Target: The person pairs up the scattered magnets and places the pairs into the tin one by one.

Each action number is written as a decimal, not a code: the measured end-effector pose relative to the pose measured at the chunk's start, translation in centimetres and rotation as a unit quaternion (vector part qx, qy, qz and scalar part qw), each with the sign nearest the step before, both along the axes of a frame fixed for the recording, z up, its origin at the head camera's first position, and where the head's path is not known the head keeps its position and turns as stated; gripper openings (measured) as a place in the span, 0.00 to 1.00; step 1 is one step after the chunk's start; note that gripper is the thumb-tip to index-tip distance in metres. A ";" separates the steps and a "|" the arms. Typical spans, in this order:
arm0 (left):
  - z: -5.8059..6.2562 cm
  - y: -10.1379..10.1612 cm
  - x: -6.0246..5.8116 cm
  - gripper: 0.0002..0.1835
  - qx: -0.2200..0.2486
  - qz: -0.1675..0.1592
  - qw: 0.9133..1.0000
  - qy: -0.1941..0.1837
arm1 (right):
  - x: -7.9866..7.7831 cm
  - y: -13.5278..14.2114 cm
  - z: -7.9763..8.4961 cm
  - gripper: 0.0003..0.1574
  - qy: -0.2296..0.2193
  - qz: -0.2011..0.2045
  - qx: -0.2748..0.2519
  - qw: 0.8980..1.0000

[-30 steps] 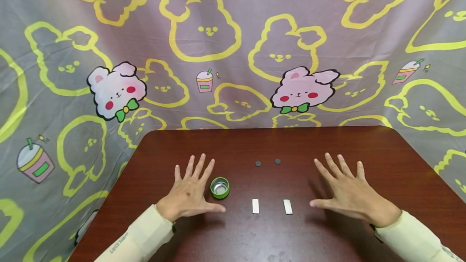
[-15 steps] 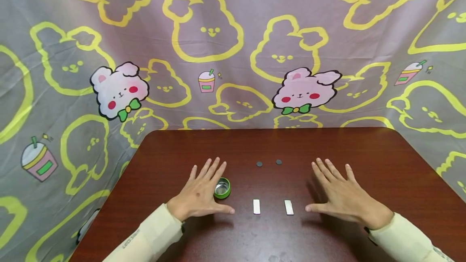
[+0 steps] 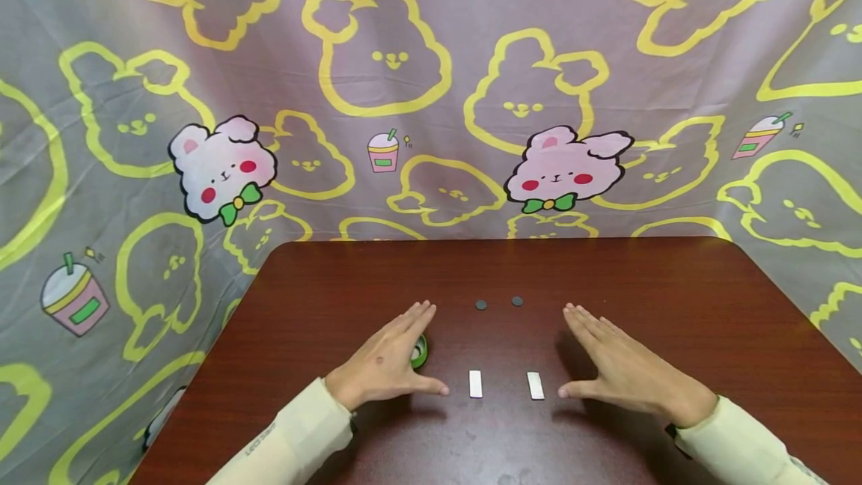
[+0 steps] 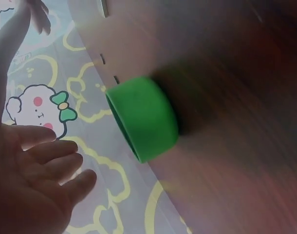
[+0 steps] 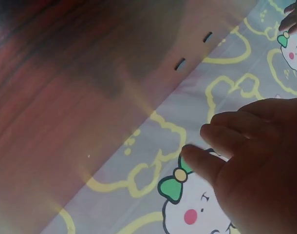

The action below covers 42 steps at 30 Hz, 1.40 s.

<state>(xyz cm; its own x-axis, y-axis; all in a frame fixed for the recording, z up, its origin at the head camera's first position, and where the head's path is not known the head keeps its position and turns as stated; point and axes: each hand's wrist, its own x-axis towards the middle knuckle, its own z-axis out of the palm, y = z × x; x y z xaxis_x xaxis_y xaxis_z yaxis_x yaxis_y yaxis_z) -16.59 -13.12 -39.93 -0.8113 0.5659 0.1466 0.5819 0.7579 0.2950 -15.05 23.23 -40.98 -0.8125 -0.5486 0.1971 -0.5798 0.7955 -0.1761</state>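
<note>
My left hand point(image 3: 385, 365) hovers above the table with its fingers straight and thumb out, holding nothing. Part of a small round green tin point(image 3: 420, 352) shows past its fingers; the left wrist view gives the green tin point(image 4: 143, 119) from the side, beside the hand. On the right, my right hand point(image 3: 622, 369) is held up the same way, also with nothing in it. Between the two thumbs lie a white rectangular strip point(image 3: 475, 384) and a second white strip point(image 3: 535, 385). Farther back are two small dark discs, a left disc point(image 3: 481, 305) and a right disc point(image 3: 517, 302).
Everything lies on a dark reddish-brown wooden table point(image 3: 377, 268) with rounded far corners. A cloth curtain point(image 3: 444, 133) printed with cartoon rabbits hangs behind the table and along its sides.
Both hands have moved inward toward each other, and their spread fingers have come closer together. The left hand now covers most of the green tin. The strips and discs stay in place.
</note>
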 end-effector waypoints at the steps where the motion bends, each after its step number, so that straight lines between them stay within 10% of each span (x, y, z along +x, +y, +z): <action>1: 0.0 0.1 0.0 0.63 0.008 0.000 1.000 -0.006 | 0.0 -0.1 0.0 0.67 -0.009 0.000 -0.007 1.000; 14: -0.6 1.8 -0.2 0.54 0.086 -0.052 0.995 -0.008 | -0.5 -0.7 -0.5 0.62 -0.072 0.029 -0.093 0.993; 42: -2.7 3.4 0.5 0.43 0.082 -0.077 0.994 0.002 | -0.1 -2.5 -1.5 0.52 -0.135 0.049 -0.165 0.976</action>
<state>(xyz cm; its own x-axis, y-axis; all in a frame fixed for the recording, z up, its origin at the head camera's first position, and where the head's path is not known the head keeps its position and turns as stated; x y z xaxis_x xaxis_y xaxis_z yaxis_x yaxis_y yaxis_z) -16.11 -9.73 -42.61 -0.7161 0.6514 0.2507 0.6887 0.6012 0.4051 -15.16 20.68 -42.44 -0.8058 -0.5694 0.1628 -0.5477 0.6121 -0.5704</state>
